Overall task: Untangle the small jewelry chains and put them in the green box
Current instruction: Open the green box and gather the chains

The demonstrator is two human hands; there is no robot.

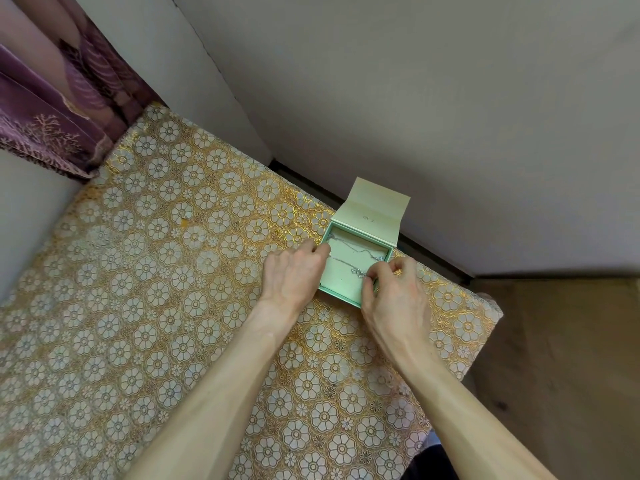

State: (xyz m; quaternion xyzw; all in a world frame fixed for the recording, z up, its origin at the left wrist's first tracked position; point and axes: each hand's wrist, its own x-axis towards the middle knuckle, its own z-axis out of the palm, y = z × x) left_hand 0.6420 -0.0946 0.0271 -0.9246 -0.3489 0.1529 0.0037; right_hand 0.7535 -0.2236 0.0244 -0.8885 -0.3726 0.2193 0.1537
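Two silver chains [360, 250] lie in the open green box [337, 295] on the desk [173, 306]. The left hand [294, 271] and right hand [394, 292] each pinch an end of the nearer chain [343, 262].

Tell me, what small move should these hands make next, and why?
Probably release the lower chain onto the cream pad: it lies stretched across the open green box, the right hand pinching one end, the left hand at the other.

Gold floral tablecloth [156, 271] beside grey walls [415, 98], purple curtain [52, 98], brown floor [571, 358].
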